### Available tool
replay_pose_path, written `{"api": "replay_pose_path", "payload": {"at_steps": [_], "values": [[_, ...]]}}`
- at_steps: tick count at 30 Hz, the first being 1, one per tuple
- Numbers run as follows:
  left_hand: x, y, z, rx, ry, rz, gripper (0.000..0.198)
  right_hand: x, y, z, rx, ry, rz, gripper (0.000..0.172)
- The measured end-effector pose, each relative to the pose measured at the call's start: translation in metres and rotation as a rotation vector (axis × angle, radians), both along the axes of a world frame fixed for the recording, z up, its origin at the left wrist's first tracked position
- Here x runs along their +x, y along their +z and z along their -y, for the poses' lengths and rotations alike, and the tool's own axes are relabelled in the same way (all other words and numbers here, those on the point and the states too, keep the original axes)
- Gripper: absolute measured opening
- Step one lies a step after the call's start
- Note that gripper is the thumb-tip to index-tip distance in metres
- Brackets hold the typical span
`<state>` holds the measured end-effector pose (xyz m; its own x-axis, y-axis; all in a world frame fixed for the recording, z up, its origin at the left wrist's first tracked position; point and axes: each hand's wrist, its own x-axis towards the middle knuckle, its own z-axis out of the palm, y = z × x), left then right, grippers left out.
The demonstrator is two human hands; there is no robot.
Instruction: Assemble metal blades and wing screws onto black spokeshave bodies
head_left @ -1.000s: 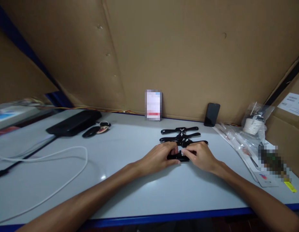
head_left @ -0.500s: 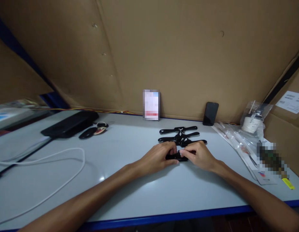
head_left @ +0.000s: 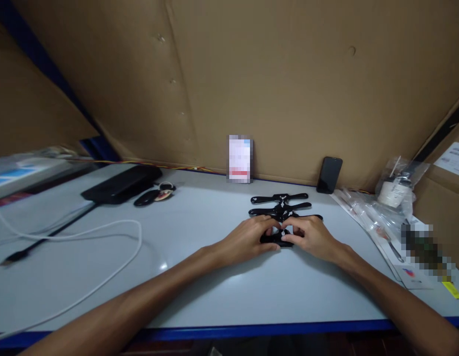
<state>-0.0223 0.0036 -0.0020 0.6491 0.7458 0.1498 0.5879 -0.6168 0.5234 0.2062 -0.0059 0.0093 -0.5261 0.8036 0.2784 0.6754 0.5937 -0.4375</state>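
View: head camera.
Carton label: a white label with barcode-like print is carried by the carton at right; the print is too small to be read.
Packaging card: a red-and-blue mark is printed on the card; no wording can be made out.
Lit screen: the display is blurred, with a red band near its foot.
Left hand: the hand is laid palm down, wrist low; the left end of the black tool is clamped between thumb and curled fingers.
Right hand: the hand is arched, thumb and forefinger bent at the tool's middle; whether the small metal part is pinched cannot be told.
Black tool: located on the table, in front of three similar tools laid in a row.
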Motion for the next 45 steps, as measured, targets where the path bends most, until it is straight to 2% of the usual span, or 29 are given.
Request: {"api": "replay_pose_path", "payload": {"at_steps": [6,10,12,15,18,22,25,28,31,37,41,45], "values": [[-0.002,-0.003,-0.001,0.047,-0.027,-0.006,0.025,-0.003,-0.008,0.003,0.169,0.050,0.136,0.017],[-0.003,-0.002,0.001,0.080,-0.051,-0.011,0.024,-0.004,-0.004,0.004,0.148,-0.009,0.109,0.022],[-0.004,-0.001,0.003,0.136,-0.068,-0.016,0.032,0.000,0.002,-0.002,0.117,-0.089,0.002,0.025],[-0.005,-0.002,0.007,0.267,-0.094,0.000,0.051,0.015,0.013,-0.015,0.141,-0.297,-0.100,0.020],[-0.007,-0.005,0.007,0.338,-0.103,0.008,0.058,0.030,0.017,-0.026,0.156,-0.428,0.060,0.016],[-0.009,-0.010,0.002,0.351,-0.102,-0.013,0.060,0.035,0.012,-0.029,0.114,-0.456,0.263,0.022],[-0.008,-0.012,-0.001,0.346,-0.089,-0.026,0.070,0.033,0.001,-0.029,0.156,-0.444,0.313,0.036],[-0.006,-0.013,-0.002,0.346,-0.087,-0.061,0.078,0.033,-0.011,-0.035,0.197,-0.326,0.319,0.051],[-0.004,-0.012,-0.001,0.339,-0.097,-0.097,0.082,0.035,-0.020,-0.047,0.119,-0.229,0.273,0.058],[-0.002,-0.014,0.001,0.329,-0.126,-0.146,0.081,0.030,-0.029,-0.056,-0.061,-0.219,0.188,0.064],[-0.002,-0.017,-0.001,0.327,-0.125,-0.144,0.082,0.019,-0.031,-0.040,-0.074,-0.156,0.101,0.065],[-0.002,-0.015,-0.001,0.280,-0.069,-0.200,0.086,0.007,-0.024,-0.024,-0.073,-0.061,-0.070,0.060]]}}
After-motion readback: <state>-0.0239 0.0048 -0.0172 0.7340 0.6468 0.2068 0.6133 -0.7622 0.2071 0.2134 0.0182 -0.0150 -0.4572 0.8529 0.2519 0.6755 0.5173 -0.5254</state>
